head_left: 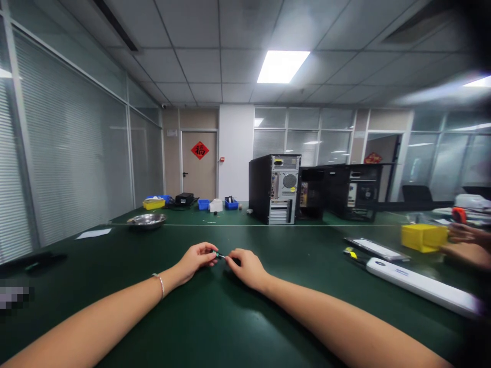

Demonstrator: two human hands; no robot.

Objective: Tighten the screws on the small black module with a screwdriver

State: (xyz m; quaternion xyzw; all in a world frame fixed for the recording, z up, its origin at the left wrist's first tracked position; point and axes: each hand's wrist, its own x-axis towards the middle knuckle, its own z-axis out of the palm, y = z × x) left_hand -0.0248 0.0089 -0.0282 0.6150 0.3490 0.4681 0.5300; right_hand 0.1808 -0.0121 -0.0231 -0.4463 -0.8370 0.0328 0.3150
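Note:
Over the middle of the green table (184, 327), my two hands meet at a small screwdriver (218, 254) with a dark green handle and a thin metal shaft. My left hand (197, 261), a bracelet at its wrist, is closed around the handle end. The shaft points right, into the fingertips of my right hand (245, 266), which are pinched at its tip. Whether those fingertips also hold some tiny part is hidden.
A black computer tower (261, 189) stands at centre back, other cases right of it. Left lie a metal bowl (148, 221) and paper (94, 233). On the right are a white power strip (418, 283), a yellow bin (424, 238) and another person's hand (466, 250).

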